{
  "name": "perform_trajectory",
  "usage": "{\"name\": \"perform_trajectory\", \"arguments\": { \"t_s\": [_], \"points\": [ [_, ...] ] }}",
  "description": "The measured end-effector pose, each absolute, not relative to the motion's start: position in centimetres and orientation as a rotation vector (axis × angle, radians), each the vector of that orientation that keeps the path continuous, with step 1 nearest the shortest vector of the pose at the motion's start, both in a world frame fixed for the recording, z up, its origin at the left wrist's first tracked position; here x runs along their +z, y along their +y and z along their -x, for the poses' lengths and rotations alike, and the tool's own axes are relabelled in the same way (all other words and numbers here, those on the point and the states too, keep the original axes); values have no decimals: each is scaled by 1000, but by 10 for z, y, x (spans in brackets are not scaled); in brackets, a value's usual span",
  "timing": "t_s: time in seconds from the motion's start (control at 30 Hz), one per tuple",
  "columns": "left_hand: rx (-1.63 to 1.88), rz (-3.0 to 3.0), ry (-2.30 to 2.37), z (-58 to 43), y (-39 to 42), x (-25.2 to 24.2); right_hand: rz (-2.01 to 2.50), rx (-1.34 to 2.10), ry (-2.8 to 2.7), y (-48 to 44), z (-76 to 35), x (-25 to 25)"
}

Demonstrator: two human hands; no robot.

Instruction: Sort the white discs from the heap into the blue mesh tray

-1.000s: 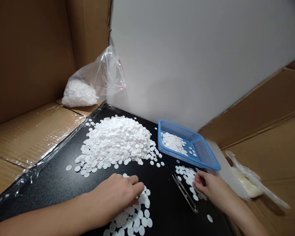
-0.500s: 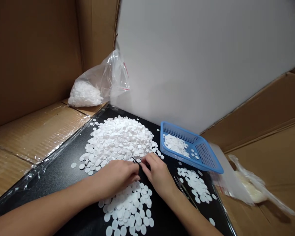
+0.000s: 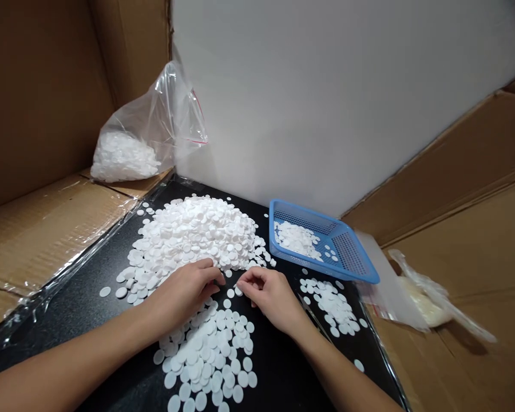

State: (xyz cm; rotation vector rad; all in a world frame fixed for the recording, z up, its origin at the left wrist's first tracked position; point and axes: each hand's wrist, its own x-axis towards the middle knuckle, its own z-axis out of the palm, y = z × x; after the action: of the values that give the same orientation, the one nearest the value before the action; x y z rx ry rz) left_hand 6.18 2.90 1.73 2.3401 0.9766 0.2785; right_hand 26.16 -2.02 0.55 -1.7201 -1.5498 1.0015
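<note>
A big heap of small white discs (image 3: 197,237) lies on the black work surface (image 3: 86,320). My left hand (image 3: 182,292) rests at the heap's near edge with fingers curled down onto the discs. My right hand (image 3: 270,297) is beside it, fingertips pinched near a few loose discs. A flat spread of white discs (image 3: 210,355) lies under and in front of both hands. A smaller patch of discs (image 3: 332,306) lies to the right. A blue mesh basket (image 3: 352,263) holds more discs. Thin metal tweezers (image 3: 311,313) lie partly hidden by my right wrist.
A clear plastic bag with white discs (image 3: 129,151) sits on cardboard at the back left. Another clear bag (image 3: 416,297) lies on the cardboard to the right. Cardboard walls stand left and right, and a white wall is behind.
My right hand has moved from the small patch at the right over to the middle beside my left hand. Both hands have then slid slightly back towards me.
</note>
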Motion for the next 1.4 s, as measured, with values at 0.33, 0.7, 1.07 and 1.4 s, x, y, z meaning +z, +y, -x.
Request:
{"name": "perform_trajectory", "arguments": {
  "t_s": [0.33,0.7,1.07,1.4],
  "points": [
    [150,-2550,971,-88,27,14,1677,997,-1648,-18,-272,11],
    [452,-1873,831,-74,31,15,1580,855,-1967,-18,-275,14],
    [457,-1424,820,-69,32,18,1534,1105,-1863,-22,-278,27],
    [503,-1140,745,-71,29,19,1328,1021,-1592,-32,-253,27]
  ]
}}
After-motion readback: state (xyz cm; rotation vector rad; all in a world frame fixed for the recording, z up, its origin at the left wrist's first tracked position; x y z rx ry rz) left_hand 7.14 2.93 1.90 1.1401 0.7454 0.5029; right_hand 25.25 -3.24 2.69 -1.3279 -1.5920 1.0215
